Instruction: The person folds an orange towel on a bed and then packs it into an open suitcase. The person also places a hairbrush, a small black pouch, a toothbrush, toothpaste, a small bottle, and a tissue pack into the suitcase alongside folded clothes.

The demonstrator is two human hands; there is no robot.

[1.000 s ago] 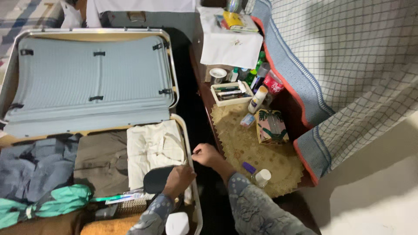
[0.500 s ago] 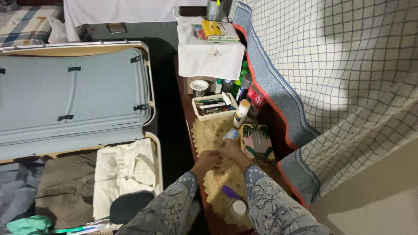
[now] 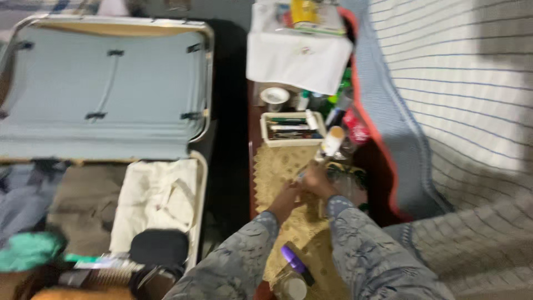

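The picture is blurred by motion. My left hand (image 3: 286, 195) and my right hand (image 3: 315, 180) are close together over a yellow lace doily (image 3: 275, 166) on a dark wooden side table. They are beside a leaf-patterned box (image 3: 352, 179) and just below a white bottle (image 3: 332, 141). A small pale packet (image 3: 301, 175) shows at my right fingertips; whether either hand grips it is unclear. Both forearms wear grey patterned sleeves.
A white tray of pens (image 3: 291, 129) and several bottles stand further back on the table. A purple-capped item (image 3: 294, 260) and a white jar (image 3: 292, 288) lie near me. An open suitcase (image 3: 201, 172) with folded clothes and a black pouch (image 3: 158, 246) lies left. A checked bedspread (image 3: 461, 111) hangs right.
Both hands have left the suitcase edge and moved right and forward over the doily, toward the leaf-patterned box. The camera has swung and the picture has blurred.
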